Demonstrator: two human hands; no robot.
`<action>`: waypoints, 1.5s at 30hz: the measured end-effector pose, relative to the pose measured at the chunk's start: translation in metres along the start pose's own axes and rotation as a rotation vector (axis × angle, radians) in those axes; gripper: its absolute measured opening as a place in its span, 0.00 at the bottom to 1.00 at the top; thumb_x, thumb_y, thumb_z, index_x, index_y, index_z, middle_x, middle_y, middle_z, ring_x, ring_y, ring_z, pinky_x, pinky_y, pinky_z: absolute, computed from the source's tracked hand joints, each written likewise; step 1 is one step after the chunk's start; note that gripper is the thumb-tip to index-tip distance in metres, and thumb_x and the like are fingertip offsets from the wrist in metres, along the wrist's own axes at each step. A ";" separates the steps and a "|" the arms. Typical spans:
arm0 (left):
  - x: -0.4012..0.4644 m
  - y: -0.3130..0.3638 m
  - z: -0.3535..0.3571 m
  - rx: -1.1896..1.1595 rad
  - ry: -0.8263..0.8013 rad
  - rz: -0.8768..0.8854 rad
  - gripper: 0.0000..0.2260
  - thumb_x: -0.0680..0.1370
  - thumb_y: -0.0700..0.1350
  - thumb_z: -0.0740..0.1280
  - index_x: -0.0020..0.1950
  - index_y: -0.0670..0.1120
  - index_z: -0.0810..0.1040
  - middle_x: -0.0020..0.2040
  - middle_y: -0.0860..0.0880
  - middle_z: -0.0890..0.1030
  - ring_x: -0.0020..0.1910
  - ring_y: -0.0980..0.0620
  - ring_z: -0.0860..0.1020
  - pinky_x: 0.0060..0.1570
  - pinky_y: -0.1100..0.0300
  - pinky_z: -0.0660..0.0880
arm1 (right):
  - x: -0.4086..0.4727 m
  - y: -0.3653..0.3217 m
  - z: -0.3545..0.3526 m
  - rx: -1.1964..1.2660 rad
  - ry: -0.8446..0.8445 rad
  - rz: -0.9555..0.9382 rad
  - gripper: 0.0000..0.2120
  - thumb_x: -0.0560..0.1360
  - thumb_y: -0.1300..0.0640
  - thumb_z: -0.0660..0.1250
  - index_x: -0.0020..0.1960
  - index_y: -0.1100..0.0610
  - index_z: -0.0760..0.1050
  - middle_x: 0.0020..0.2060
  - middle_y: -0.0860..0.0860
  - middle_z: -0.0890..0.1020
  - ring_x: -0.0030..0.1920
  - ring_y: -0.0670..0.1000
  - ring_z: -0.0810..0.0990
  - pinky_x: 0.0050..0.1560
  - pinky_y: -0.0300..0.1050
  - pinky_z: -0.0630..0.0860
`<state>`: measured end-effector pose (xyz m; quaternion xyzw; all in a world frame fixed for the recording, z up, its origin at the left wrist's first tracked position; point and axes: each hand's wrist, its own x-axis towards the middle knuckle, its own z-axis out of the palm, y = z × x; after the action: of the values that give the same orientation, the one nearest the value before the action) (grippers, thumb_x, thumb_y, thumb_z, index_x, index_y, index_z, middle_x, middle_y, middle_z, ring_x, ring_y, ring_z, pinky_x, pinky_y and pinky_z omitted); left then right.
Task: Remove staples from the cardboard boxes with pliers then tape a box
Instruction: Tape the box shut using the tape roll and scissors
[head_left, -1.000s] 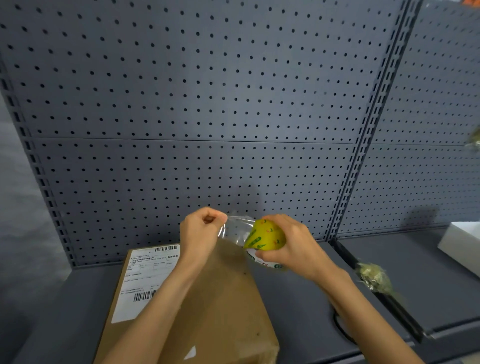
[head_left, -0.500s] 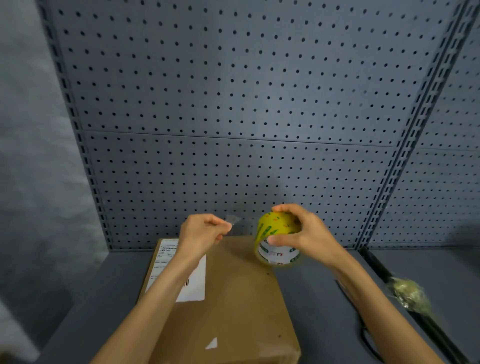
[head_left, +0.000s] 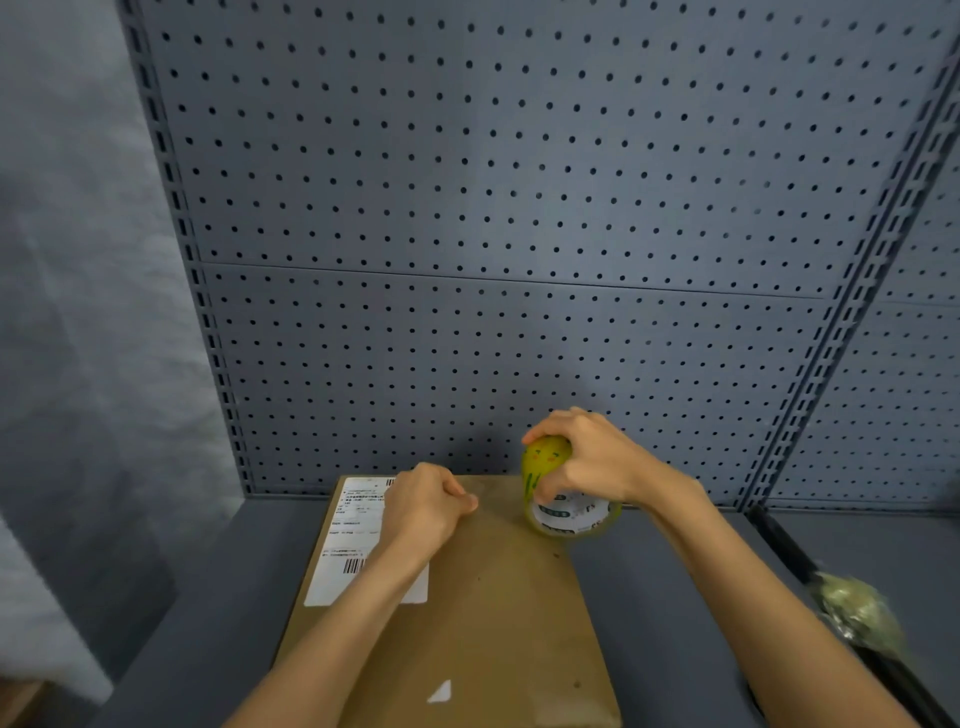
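Note:
A closed brown cardboard box lies flat on the grey shelf, with a white shipping label on its left side. My right hand grips a yellow-and-green tape roll at the box's far right corner. My left hand rests on the far end of the box top, thumb and fingers pinched together; whether clear tape is between them I cannot make out. No pliers are in view.
A grey pegboard wall rises right behind the box. A crumpled wad of clear tape sits on the black divider rail at the right. A dark looped thing shows at the bottom right edge.
Both hands have come down toward the box top. The left hand now rests on the cardboard and the tape roll sits lower at the far right corner. The camera has turned left.

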<state>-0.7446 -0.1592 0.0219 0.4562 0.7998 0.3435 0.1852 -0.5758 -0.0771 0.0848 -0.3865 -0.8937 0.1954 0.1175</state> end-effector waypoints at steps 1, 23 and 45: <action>0.000 0.000 0.001 0.027 0.008 0.013 0.06 0.73 0.48 0.72 0.39 0.49 0.79 0.47 0.51 0.82 0.46 0.54 0.76 0.45 0.62 0.71 | 0.002 -0.001 0.001 -0.013 -0.007 -0.006 0.28 0.63 0.53 0.77 0.62 0.51 0.74 0.53 0.45 0.71 0.57 0.48 0.65 0.51 0.44 0.68; 0.009 -0.007 0.013 0.252 0.164 0.086 0.09 0.77 0.49 0.66 0.47 0.43 0.75 0.42 0.46 0.78 0.43 0.47 0.77 0.36 0.58 0.69 | 0.012 -0.010 0.017 -0.167 -0.013 -0.066 0.35 0.58 0.43 0.68 0.63 0.53 0.75 0.51 0.45 0.72 0.52 0.46 0.64 0.48 0.39 0.64; -0.022 -0.019 0.022 0.475 -0.234 0.521 0.29 0.81 0.59 0.46 0.77 0.45 0.46 0.78 0.49 0.46 0.76 0.54 0.43 0.71 0.63 0.38 | 0.005 -0.005 0.020 -0.272 0.044 -0.070 0.37 0.59 0.38 0.63 0.68 0.47 0.71 0.61 0.44 0.73 0.59 0.49 0.66 0.54 0.42 0.59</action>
<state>-0.7315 -0.1766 -0.0075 0.7110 0.6876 0.1294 0.0704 -0.5895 -0.0815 0.0694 -0.3715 -0.9221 0.0600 0.0904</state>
